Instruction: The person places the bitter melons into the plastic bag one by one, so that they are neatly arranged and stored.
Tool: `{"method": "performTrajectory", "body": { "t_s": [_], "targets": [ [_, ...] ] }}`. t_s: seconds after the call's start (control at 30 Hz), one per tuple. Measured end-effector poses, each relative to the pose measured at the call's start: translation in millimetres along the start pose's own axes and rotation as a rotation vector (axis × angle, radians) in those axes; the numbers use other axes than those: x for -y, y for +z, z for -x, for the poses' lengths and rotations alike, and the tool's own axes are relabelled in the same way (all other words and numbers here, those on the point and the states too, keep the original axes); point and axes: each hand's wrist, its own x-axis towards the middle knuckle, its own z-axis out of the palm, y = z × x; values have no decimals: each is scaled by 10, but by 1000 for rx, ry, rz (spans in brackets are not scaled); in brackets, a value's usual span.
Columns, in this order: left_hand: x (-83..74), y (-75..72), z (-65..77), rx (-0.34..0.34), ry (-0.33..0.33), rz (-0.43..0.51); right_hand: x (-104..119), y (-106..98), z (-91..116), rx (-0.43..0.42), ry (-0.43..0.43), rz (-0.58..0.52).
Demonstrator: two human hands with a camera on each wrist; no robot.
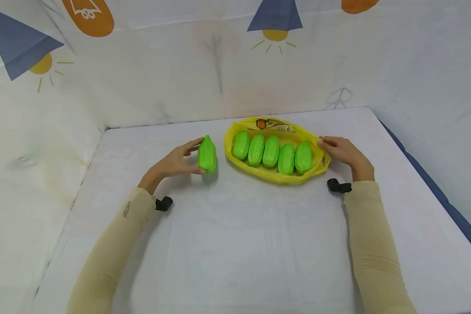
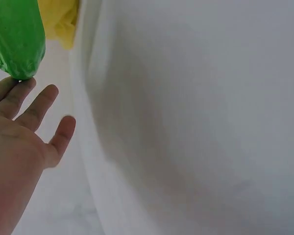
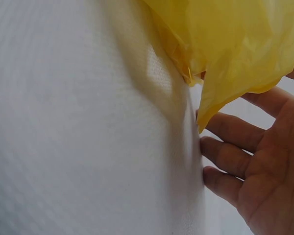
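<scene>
A glossy green oblong piece (image 1: pixel 207 155), ribbed and pointed at one end, stands between the thumb and fingertips of my left hand (image 1: pixel 176 161). In the left wrist view the same green piece (image 2: pixel 17 36) meets the fingertips, while the other fingers spread away from it. To its right lies a yellow plastic bag (image 1: pixel 274 175), spread open like a shallow bowl with its rim rolled back. Several similar green pieces (image 1: pixel 271 151) sit in a row inside. My right hand (image 1: pixel 343 151) pinches the bag's right rim; the yellow plastic (image 3: pixel 235 49) hides part of its fingers.
A white cloth covers the table (image 1: pixel 235 244). Behind it rises a white fabric wall (image 1: pixel 161 74) printed with blue lamp shapes (image 1: pixel 274 15). A dark blue strip (image 1: pixel 428 179) runs along the right edge. Each wrist carries a small black camera mount (image 1: pixel 164 203).
</scene>
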Motion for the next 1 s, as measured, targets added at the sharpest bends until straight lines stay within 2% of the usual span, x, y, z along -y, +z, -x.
{"method": "performTrajectory", "body": {
  "t_s": [0.17, 0.5, 0.8, 1.0],
  "targets": [
    [-173, -54, -91, 2, 19, -11, -3, -4, -3, 3, -1, 5],
    [-402, -28, -280, 12, 52, -37, 1, 3, 13, -6, -3, -1],
    [-577, 99, -462, 54, 76, -43, -14, 14, -1, 0, -12, -2],
    [-742, 228, -648, 99, 112, -87, -28, -3, 0, -2, -14, -2]
  ]
}}
